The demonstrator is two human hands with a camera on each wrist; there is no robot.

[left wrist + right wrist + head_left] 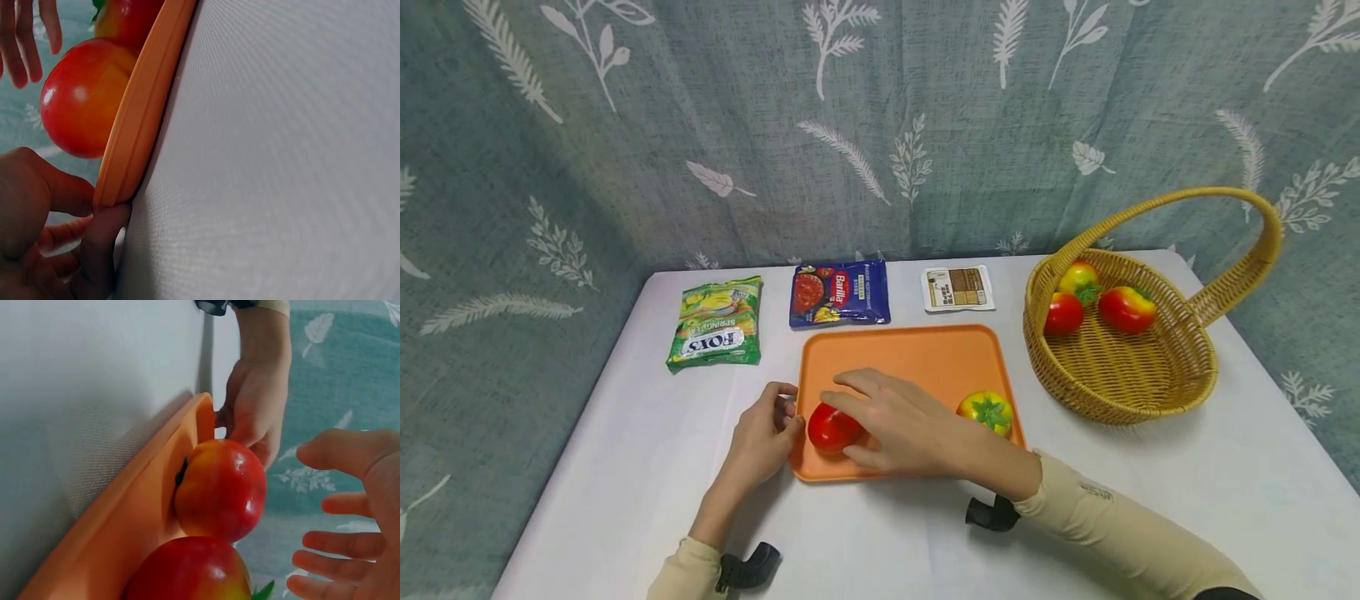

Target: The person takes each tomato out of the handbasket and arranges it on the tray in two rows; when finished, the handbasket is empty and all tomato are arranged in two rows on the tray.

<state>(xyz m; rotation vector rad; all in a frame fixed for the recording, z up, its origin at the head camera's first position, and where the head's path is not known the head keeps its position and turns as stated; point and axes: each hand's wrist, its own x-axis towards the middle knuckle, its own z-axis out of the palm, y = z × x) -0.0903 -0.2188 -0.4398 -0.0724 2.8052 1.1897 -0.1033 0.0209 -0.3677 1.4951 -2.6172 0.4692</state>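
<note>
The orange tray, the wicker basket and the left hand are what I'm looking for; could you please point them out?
Orange tray (932,358): head view, on its bare floor toward the far side.
Wicker basket (1116,371): head view, on its bare woven bottom.
Left hand (762,440): head view, on the back of the hand.

Found smooth, low-sheen plastic in the orange tray (910,354). Noted smooth, bright gloss on the red fruit (832,430), likewise on the yellow-red fruit (985,412). Recorded shiny film on the green packet (717,323) and the blue packet (839,292); rough wicker weave in the basket (1105,371); matt, fine-ribbed texture across the worktop (865,542); matt printed cloth in the curtain (970,167).
</note>
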